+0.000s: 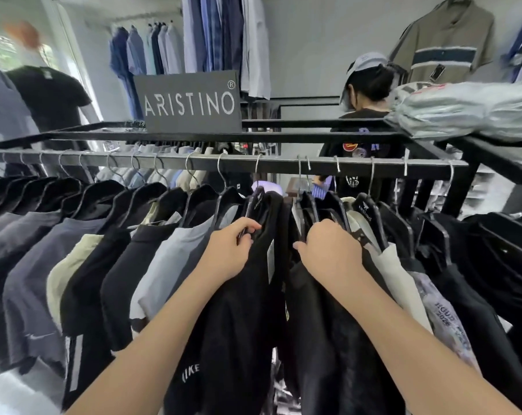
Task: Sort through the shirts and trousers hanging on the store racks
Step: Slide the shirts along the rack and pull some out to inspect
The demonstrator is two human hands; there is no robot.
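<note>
- Rail (283, 164) runs left to right across our view; shirts (83, 265) hang straight down from it, packed edge-on, shoulders toward us.
- Our left hand (226, 250) curls round the shoulder of a black shirt (247, 310) mid-rail.
- Our right hand (328, 253) grips the next black garment (313, 339) just beside it, fingers curled over its shoulder; narrow gap between the two.
- ARISTINO sign (189, 103) stands on the rack top, folded stack (469, 112) at right.
- Person in a cap (364, 115) stands behind the rack.

clothing shop: rail (223, 163) of hung shirts (83, 265), brand sign (190, 101) atop rack, wall shirts (151, 50), folded stock (469, 110), paper tag (270, 260) on garment.
</note>
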